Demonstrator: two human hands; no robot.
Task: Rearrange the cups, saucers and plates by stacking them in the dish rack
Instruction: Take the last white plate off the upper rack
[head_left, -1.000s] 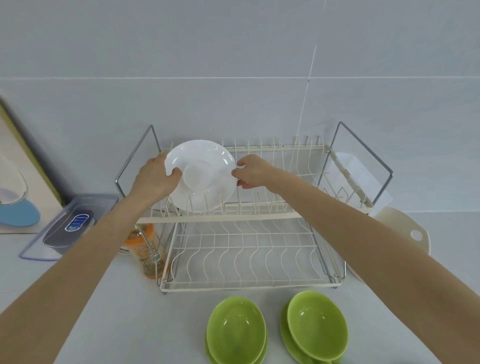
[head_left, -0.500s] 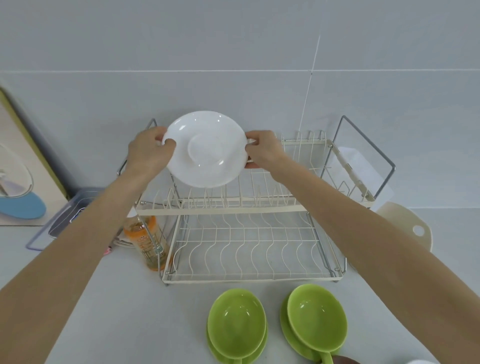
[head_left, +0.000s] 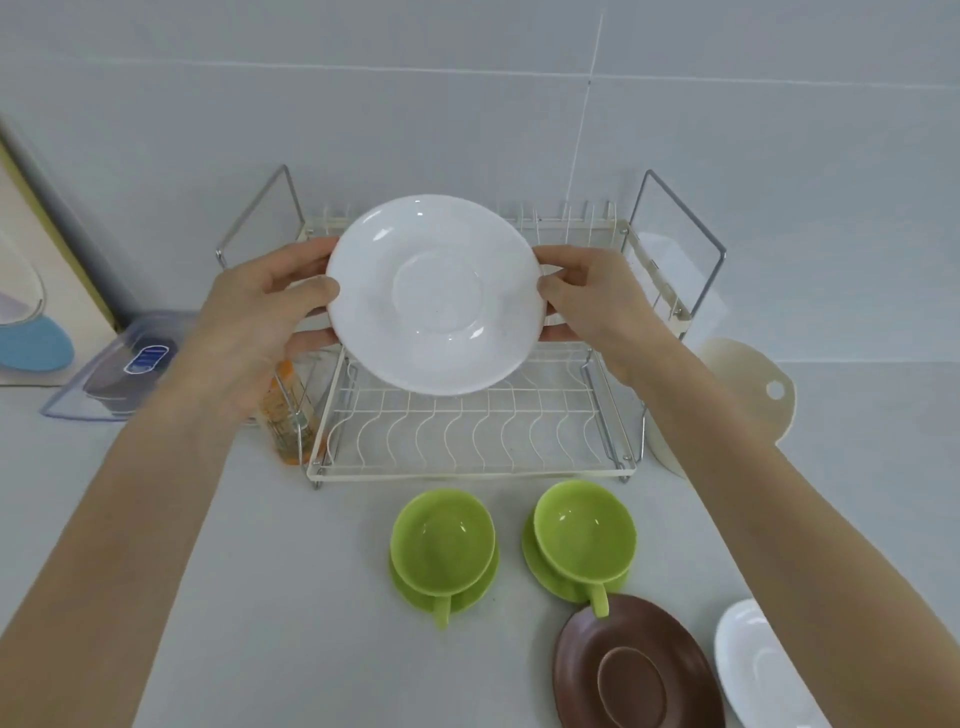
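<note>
Holding white saucer (head_left: 436, 293) w/ both hands, in the air in front of the dish rack (head_left: 470, 415), face toward the camera, tilted a bit. Left hand (head_left: 260, 317) at 9 o'clock of the rim, thumb on the front, other fingers behind, closed on the edge. Right hand (head_left: 587, 296) at 3 o'clock of the rim, same pinch, fingers narrow around the edge. Saucer covers the middle of the rack's upper tier; lower tier visible under it, w/ no dishes.

On the counter (head_left: 270, 597) at 6 o'clock from the rack: left green cup (head_left: 441, 540) and right green cup (head_left: 584, 535), each on its own green saucer, handles toward the camera. Brown saucer (head_left: 636, 670) at 5 o'clock, touching the handle of the right green cup. Another white plate (head_left: 758, 670) just beside it, partly behind the right forearm. Orange bottle (head_left: 285, 415) at 9 o'clock of the rack, close to its frame.
</note>
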